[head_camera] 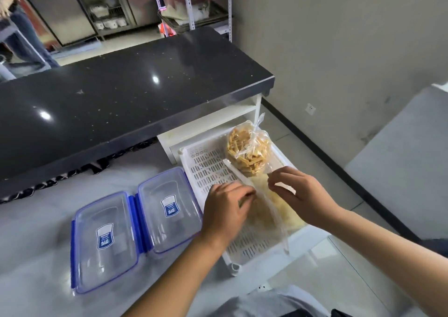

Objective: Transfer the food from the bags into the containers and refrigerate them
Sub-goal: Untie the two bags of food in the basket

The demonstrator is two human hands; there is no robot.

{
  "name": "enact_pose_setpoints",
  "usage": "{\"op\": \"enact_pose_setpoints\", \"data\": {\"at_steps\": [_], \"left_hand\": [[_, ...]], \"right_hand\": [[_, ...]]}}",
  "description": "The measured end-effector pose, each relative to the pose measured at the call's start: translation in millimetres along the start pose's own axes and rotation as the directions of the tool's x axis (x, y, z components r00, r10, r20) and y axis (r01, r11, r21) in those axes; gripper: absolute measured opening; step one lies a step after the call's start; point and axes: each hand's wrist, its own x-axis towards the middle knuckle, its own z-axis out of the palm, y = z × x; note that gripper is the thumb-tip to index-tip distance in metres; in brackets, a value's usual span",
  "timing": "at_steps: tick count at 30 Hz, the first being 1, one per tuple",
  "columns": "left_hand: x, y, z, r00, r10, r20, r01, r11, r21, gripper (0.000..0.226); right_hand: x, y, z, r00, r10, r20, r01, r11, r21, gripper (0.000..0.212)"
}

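Note:
A white slotted plastic tray (208,169) sits on the grey table. At its far end lies a clear bag of tan food strips (247,150), tied at the top. Nearer to me lies a second clear bag of pale yellow food (283,210). My left hand (225,210) pinches this bag's left side and my right hand (298,193) pinches its top edge; a band of plastic stretches between them. Left of the tray stand two clear containers with blue-clipped lids, the near container (104,241) and the far container (167,210), both closed.
A dark speckled counter (121,106) runs behind the table, with a white shelf frame (218,120) under its right end. Another person stands at the far left (21,33). A metal rack (194,9) and steel cabinets stand at the back. A grey surface (400,159) lies to the right.

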Motion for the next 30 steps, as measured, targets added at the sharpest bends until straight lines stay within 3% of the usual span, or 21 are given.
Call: {"op": "enact_pose_setpoints", "data": {"at_steps": [4,9,13,18,22,26,30], "left_hand": [[-16,0,18,1.0,-0.028,0.014,0.027,0.999,0.04,0.011],[-20,1,21,0.997,-0.079,-0.022,0.078,0.997,-0.014,0.016],[-23,0,13,0.998,-0.059,-0.004,0.059,0.996,-0.061,0.031],[-16,1,9,0.996,-0.041,0.076,0.044,0.998,-0.038,0.04],[1,3,18,0.981,-0.034,0.189,0.026,0.999,0.048,0.039],[11,8,21,0.988,-0.014,0.157,-0.001,0.996,0.094,0.022],[11,14,19,0.991,0.002,0.131,-0.02,0.99,0.139,0.015]], "right_hand": [[-26,11,12,0.997,0.031,0.067,-0.033,0.999,0.025,0.016],[-33,12,16,0.992,0.115,0.05,-0.119,0.989,0.092,0.01],[-31,5,7,0.988,0.137,0.067,-0.144,0.984,0.107,0.025],[-21,1,-3,0.967,0.186,0.177,-0.185,0.983,-0.018,0.036],[-12,2,2,0.956,0.2,0.216,-0.172,0.975,-0.14,0.029],[-4,2,8,0.97,0.197,0.144,-0.173,0.971,-0.162,0.011],[-4,5,11,0.99,0.105,0.094,-0.088,0.982,-0.169,0.008]]}}
